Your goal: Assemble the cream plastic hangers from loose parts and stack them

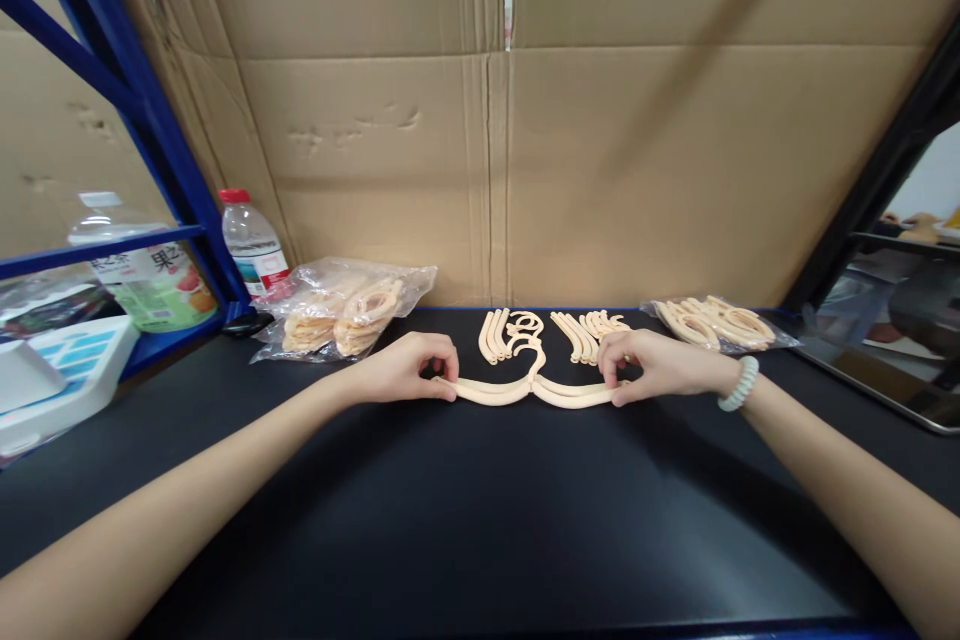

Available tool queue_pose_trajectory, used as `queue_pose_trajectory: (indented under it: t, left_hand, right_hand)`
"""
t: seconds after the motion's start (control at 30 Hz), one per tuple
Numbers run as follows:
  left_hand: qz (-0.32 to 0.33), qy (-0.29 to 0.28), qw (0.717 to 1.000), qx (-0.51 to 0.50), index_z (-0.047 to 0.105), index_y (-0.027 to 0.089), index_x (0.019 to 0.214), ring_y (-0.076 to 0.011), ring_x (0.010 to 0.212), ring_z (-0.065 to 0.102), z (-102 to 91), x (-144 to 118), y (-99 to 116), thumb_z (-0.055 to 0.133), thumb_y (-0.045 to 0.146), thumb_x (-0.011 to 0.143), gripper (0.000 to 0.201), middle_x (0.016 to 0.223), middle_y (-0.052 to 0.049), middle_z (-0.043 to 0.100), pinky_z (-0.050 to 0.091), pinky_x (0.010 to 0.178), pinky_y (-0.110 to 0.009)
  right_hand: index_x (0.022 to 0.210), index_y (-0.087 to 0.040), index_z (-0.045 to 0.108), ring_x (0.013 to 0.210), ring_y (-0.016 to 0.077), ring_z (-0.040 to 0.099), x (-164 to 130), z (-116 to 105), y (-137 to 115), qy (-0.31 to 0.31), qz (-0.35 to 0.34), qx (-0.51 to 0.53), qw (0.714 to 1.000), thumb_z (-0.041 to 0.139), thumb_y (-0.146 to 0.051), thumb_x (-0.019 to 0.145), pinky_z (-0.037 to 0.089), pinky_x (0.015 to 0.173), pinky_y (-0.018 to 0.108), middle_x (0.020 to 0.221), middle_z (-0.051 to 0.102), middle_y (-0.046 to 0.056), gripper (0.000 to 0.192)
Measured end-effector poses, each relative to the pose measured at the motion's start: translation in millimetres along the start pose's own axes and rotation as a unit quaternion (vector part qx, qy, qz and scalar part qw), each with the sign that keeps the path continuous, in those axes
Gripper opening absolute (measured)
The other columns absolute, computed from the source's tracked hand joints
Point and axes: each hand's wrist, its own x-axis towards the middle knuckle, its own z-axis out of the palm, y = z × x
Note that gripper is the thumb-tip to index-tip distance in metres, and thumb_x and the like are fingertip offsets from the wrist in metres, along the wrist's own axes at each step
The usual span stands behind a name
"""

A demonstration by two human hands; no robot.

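Black tabletop (480, 520) w/ cardboard behind: we pinch both ends of a thin plastic hanger (534, 388), left hand (405, 370) & right hand (660, 363) fingers clenched on its tips. Looks light, bendy; grip near ends.

Single head-worn view, facing forward and down, close over the work surface.

Camera sits above the near edge of the black matte tabletop (480, 520), both forearms entering from lower left and lower right; brown corrugated cardboard wall (600, 170) fills the upper frame, blue metal shelf frame (142, 120) at upper left. Wide-angle, edges bowed.
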Motion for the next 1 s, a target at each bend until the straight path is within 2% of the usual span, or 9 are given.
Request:
queue_pose_trajectory:
  t: [0.2, 0.43, 0.63, 0.8, 1.0]
  left_hand:
    - [0.007, 0.010, 1.000, -0.015, 0.065, 0.016, 0.073, -0.0142, 0.077, 0.054, 3.6, -0.5, 2.9, 0.067, 0.033, 0.078, 0.018, 0.095, -0.005, 0.056, 0.045, 0.069, -0.026]
    - [0.001, 0.023, 1.000, -0.004, 0.063, 0.018, 0.082, -0.0159, 0.078, 0.055, 5.4, 0.2, 7.3, 0.066, 0.029, 0.078, 0.012, 0.084, -0.002, 0.061, 0.044, 0.071, -0.026]
    - [0.016, 0.018, 1.000, -0.010, 0.064, 0.018, 0.094, -0.0167, 0.081, 0.057, 7.4, 0.3, 5.2, 0.065, 0.025, 0.079, 0.016, 0.092, -0.004, 0.064, 0.044, 0.073, -0.026]
    - [0.023, 0.006, 1.000, -0.001, 0.066, 0.019, 0.098, -0.0177, 0.083, 0.057, 8.2, -0.4, 5.6, 0.064, 0.024, 0.081, 0.018, 0.094, -0.005, 0.064, 0.043, 0.074, -0.027]
    - [0.011, -0.002, 1.000, 0.019, 0.066, 0.018, 0.094, -0.0185, 0.082, 0.058, 3.6, 1.0, 8.6, 0.064, 0.025, 0.080, 0.016, 0.091, -0.005, 0.063, 0.044, 0.073, -0.028]
  right_hand:
    - [0.069, -0.017, 0.067, 0.072, 0.0167, 0.056, 0.8, 2.1, 4.1, -0.002, 0.029, 0.013, 0.999, 0.068, -0.030, 0.072, 0.043, 0.067, 0.029, 0.077, 0.064, 0.004, 0.014]
    - [0.070, -0.017, 0.066, 0.068, 0.0158, 0.054, -0.8, -0.1, 0.5, -0.006, 0.075, -0.003, 0.997, 0.070, -0.024, 0.067, 0.043, 0.062, 0.027, 0.073, 0.063, 0.003, 0.008]
    - [0.083, -0.015, 0.065, 0.072, 0.0170, 0.060, -2.9, -0.7, 0.7, -0.023, 0.091, 0.057, 0.994, 0.071, -0.028, 0.066, 0.048, 0.064, 0.028, 0.078, 0.065, 0.004, 0.022]
    - [0.081, -0.015, 0.067, 0.074, 0.0180, 0.061, -3.9, -1.5, -0.1, -0.040, 0.080, 0.045, 0.995, 0.068, -0.028, 0.068, 0.049, 0.067, 0.029, 0.078, 0.067, 0.005, 0.019]
    - [0.082, -0.015, 0.067, 0.073, 0.0173, 0.059, -3.1, 0.2, 1.8, -0.027, 0.065, 0.008, 0.997, 0.066, -0.025, 0.069, 0.048, 0.067, 0.029, 0.080, 0.066, 0.005, 0.016]
